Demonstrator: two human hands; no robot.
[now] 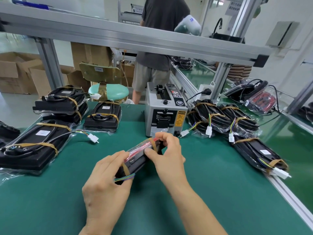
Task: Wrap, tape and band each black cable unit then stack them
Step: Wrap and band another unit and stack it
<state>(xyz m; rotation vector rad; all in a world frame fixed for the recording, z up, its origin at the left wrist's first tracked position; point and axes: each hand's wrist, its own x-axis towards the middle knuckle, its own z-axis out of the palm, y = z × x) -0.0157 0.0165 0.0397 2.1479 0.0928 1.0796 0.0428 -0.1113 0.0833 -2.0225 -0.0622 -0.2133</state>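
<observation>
Right at the near middle of the desk (203, 192), the person holds one black cable unit (135, 160) lifted just off the green mat. The left hand (105, 182) is curled round its near end, beside a tan band (126, 169) and a loop of coloured wires (124, 178). The right hand (167, 150) pinches the far end, its fingers bent over a second tan band (153, 144) that crosses the clear wrap and a red part beneath. The step in hand looks like banding: the far band is being seated. Next, the judgement is that the hands must let the band settle flat without snagging the wires, then carry the unit to a pile.

Along the left edge lie finished units (33, 150), wrapped and banded, with a stack of two (59, 104) toward the far left corner and a single one (103, 116) beside it. Toward the right edge, more bundles (225, 119) sit heaped, white plugs (208, 130) trailing from them. At the far middle stands a grey tape dispenser (166, 112), just behind the hands.

Beyond the desk are a green stool (108, 92), cardboard boxes (17, 72), a grey metal frame (135, 38) overhead, and another person (155, 65) standing with their back turned
</observation>
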